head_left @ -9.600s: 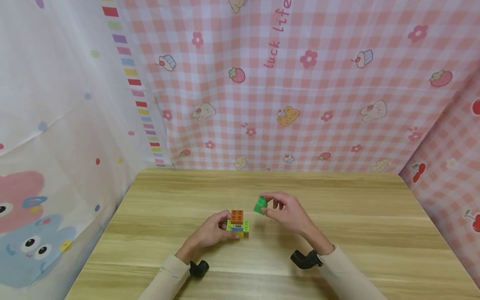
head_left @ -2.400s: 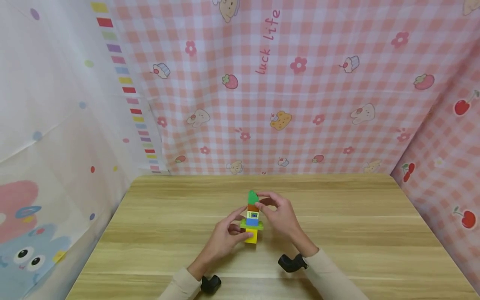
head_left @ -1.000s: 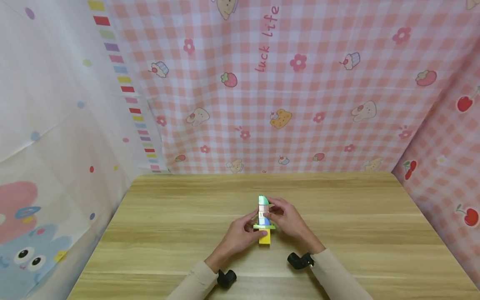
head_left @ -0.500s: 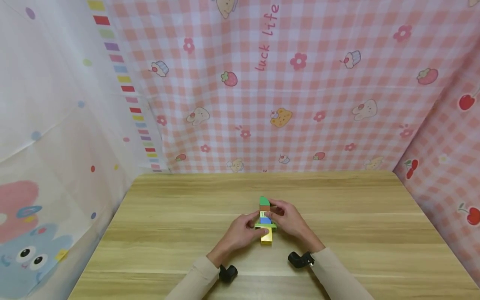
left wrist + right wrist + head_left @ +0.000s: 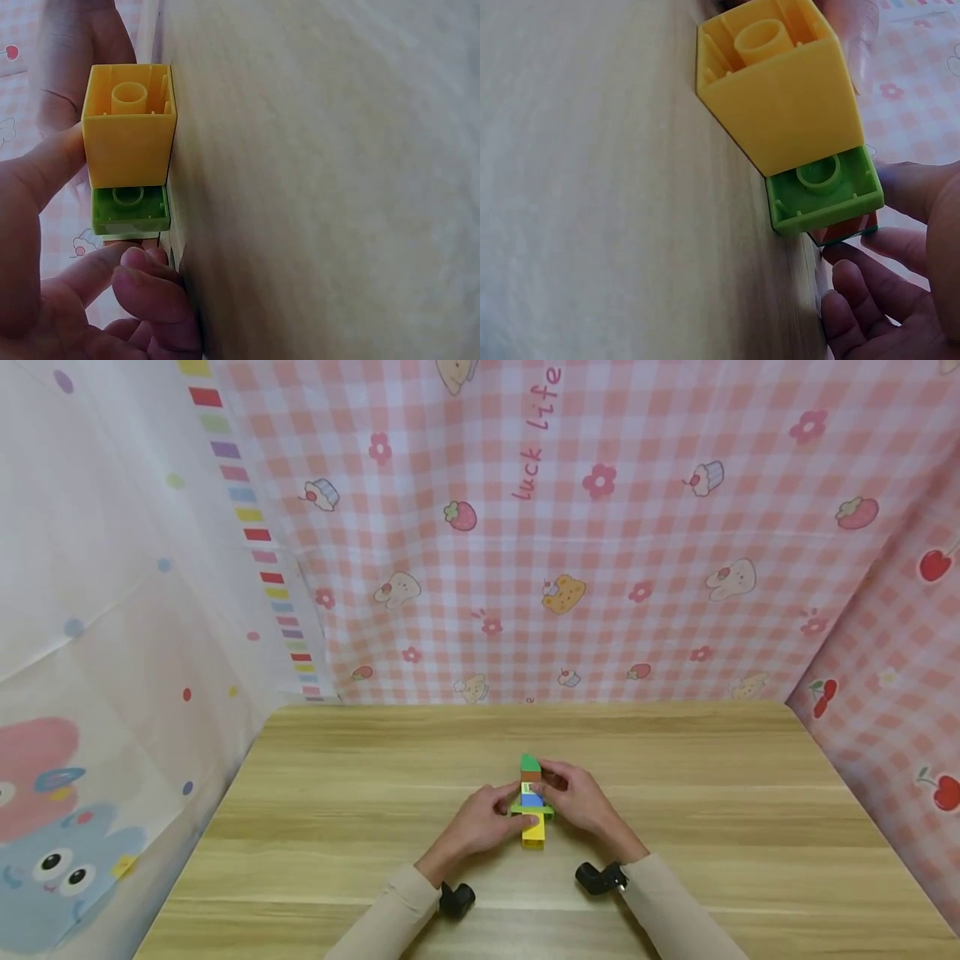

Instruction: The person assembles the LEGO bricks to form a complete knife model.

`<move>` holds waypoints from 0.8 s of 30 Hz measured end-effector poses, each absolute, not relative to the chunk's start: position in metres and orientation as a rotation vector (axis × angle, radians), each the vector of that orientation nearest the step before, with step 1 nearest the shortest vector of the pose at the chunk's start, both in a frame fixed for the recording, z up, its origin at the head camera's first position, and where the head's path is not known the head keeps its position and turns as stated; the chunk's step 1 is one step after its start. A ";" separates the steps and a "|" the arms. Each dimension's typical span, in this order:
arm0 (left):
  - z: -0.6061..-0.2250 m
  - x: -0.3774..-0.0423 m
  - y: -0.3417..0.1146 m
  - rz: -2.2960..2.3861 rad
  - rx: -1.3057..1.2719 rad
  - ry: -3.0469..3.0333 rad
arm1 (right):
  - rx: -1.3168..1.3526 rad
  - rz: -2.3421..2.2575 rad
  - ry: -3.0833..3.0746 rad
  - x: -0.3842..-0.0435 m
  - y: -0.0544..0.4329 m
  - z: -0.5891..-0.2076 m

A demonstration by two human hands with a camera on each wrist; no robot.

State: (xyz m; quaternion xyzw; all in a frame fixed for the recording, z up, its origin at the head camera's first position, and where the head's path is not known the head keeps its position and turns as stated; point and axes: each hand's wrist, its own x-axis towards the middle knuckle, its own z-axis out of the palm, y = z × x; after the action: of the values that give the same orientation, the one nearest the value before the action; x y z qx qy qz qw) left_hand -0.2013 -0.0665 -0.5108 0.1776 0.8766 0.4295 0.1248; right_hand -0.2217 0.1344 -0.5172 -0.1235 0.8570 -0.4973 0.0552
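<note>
A stack of toy building bricks lies tipped back on the table, its base toward me. From the near end come a yellow brick (image 5: 533,832), a lime-green plate (image 5: 547,812), a blue piece (image 5: 532,800), a printed pale brick, an orange-brown brick (image 5: 530,777) and a green curved brick (image 5: 529,763) at the far end. My left hand (image 5: 482,821) grips it from the left, thumb on the yellow brick. My right hand (image 5: 577,796) holds the upper part, thumb over the printed brick. Both wrist views show the hollow underside of the yellow brick (image 5: 129,150).
The wood-grain table (image 5: 337,793) extends around both hands. A pink checked cloth (image 5: 510,552) hangs behind it, with a pale printed cloth (image 5: 135,610) at the left. Black wrist cameras (image 5: 598,878) sit under both wrists.
The green curved brick, earlier apart in my right hand, now sits on the orange-brown brick. The stack has moved right and tipped back, and my right hand has shifted down along it.
</note>
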 end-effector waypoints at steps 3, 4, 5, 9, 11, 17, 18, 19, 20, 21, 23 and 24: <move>-0.512 -0.202 -0.066 1.249 0.502 2.552 | -0.371 -1.504 2.605 -0.223 0.135 -0.519; -0.513 -0.202 -0.066 1.247 0.497 2.552 | -0.370 -1.503 2.606 -0.223 0.135 -0.519; -0.513 -0.202 -0.066 1.249 0.490 2.549 | -0.367 -1.500 2.608 -0.223 0.135 -0.519; -0.513 -0.203 -0.064 1.248 0.481 2.550 | -0.358 -1.493 2.616 -0.223 0.136 -0.519; -0.514 -0.204 -0.064 1.248 0.474 2.547 | -0.352 -1.495 2.612 -0.223 0.137 -0.519; -0.515 -0.204 -0.063 1.234 0.455 2.546 | -0.345 -1.497 2.613 -0.224 0.138 -0.519; -0.515 -0.204 -0.063 1.232 0.456 2.547 | -0.342 -1.494 2.615 -0.224 0.138 -0.519; -0.515 -0.204 -0.063 1.233 0.455 2.546 | -0.340 -1.494 2.615 -0.224 0.137 -0.519; -0.515 -0.204 -0.063 1.232 0.454 2.546 | -0.339 -1.492 2.616 -0.224 0.137 -0.519; -0.515 -0.204 -0.063 1.232 0.456 2.548 | -0.338 -1.488 2.619 -0.224 0.138 -0.519; -0.516 -0.204 -0.062 1.238 0.458 2.548 | -0.342 -1.482 2.625 -0.223 0.138 -0.519; -0.516 -0.204 -0.062 1.243 0.457 2.547 | -0.345 -1.474 2.632 -0.223 0.139 -0.520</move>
State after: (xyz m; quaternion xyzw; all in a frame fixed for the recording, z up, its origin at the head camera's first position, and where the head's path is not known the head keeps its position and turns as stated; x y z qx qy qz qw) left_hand -0.2039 -0.0624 -0.5161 0.1576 0.8791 0.4291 0.1352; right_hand -0.2234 0.1390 -0.5196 -0.1135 0.8657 -0.4848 0.0525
